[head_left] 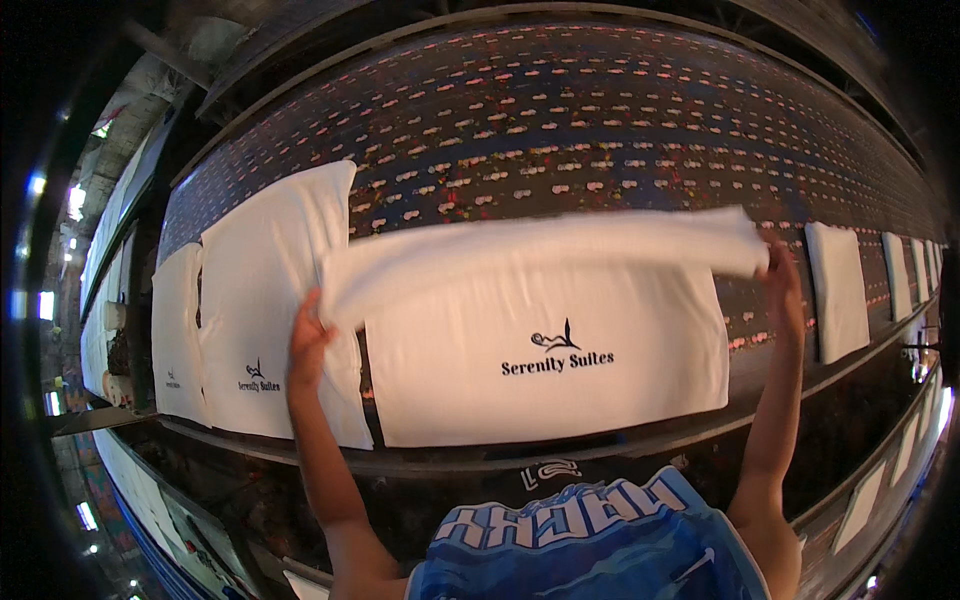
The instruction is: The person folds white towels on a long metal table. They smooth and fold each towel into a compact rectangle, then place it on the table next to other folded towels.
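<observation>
A large white rectangular fabric cloth w/ a black printed logo is being handled at the near side of a long dark worktop w/ rows of pale-pink motifs. Approx. half done, it seems — the near part w/ the logo is lying flat, while a blurred upper band is being held up btwn. both hands & isn't yet lying flat. Whether band & flat part are being joined as one piece can't be told for sure.

Grip: the band's L end is being grasped by the bare left hand, fingers closed on the fabric; its R end is being pinched by the bare right hand, no gap being shown.

To the L, two more white cloths w/ black logos are lying flat, i.e. looking done. To the R, a narrow white cloth, seemingly folded, is lying apart — smaller white pieces are being seen beyond.
</observation>
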The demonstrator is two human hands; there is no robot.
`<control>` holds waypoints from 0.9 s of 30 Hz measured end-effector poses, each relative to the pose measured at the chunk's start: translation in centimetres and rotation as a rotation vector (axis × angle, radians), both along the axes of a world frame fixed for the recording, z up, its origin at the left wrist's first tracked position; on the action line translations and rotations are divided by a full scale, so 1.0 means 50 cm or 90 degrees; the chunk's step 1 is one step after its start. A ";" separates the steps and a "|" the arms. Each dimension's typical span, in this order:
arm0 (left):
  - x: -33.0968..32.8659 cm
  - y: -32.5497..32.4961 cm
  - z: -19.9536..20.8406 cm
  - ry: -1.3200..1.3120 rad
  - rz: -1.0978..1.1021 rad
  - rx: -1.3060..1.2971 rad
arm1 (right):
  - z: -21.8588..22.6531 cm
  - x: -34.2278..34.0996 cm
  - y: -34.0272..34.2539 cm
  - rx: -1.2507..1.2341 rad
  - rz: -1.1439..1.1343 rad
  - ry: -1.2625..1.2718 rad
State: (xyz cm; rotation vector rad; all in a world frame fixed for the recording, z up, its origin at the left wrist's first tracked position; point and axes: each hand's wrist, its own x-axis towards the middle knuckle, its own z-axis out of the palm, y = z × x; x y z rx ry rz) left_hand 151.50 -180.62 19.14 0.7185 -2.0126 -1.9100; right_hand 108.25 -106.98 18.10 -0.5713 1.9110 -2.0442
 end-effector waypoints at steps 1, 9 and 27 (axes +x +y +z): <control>0.055 0.040 -0.017 -0.031 -0.047 0.054 | -0.014 0.063 0.026 -0.074 0.073 -0.058; 0.047 0.167 -0.101 -0.221 0.036 -0.082 | -0.170 0.207 -0.007 0.185 -0.165 -0.108; -0.034 0.056 0.328 0.052 0.062 -0.558 | 0.250 0.027 0.015 0.212 -0.124 0.256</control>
